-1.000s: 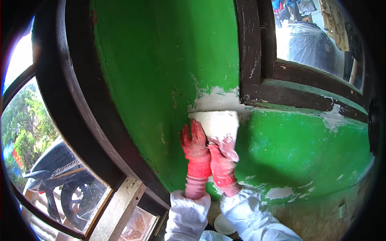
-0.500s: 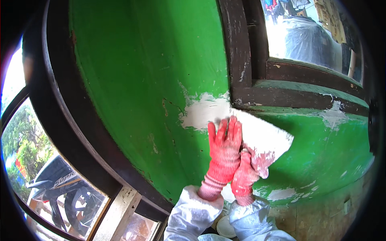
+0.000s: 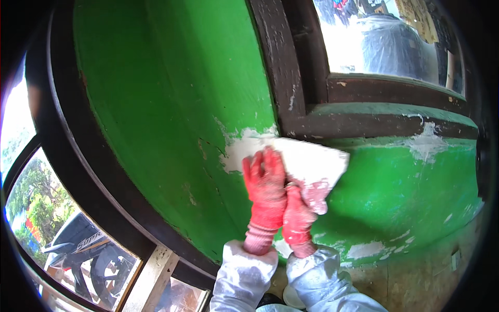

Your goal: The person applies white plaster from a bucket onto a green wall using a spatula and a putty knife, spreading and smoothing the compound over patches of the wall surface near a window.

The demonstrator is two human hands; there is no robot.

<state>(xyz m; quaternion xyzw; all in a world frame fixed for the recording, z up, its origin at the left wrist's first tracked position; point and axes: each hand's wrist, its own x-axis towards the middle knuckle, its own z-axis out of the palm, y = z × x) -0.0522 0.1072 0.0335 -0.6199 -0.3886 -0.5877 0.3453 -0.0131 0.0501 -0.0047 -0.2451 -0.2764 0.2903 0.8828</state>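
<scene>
A wide putty knife (image 3: pixel 313 160), its flat blade coated in white filler, lies against the green wall (image 3: pixel 171 99) just below the corner of the dark window frame (image 3: pixel 364 126). My right hand (image 3: pixel 298 218), in a red glove smeared with white, is closed around its lower end. My left hand (image 3: pixel 266 182), also red-gloved, rests against the left part of the blade with its fingers stretched out. By those fingertips is a ragged white filler patch (image 3: pixel 241 148) on the wall. The blade's left edge meets or overlaps this patch; the exact contact is hidden.
More filler patches sit under the window (image 3: pixel 429 144) and low on the wall (image 3: pixel 365 250). Dark wooden framing (image 3: pixel 112 177) with glass panes curves along the left, a motorcycle (image 3: pixel 86 249) behind it. A round pale lid or container (image 3: pixel 293 297) is partly hidden below my forearms.
Both hands and the putty knife have shifted slightly left along the wall, and the blade's right end has swung upward. The whole view has moved a little too.
</scene>
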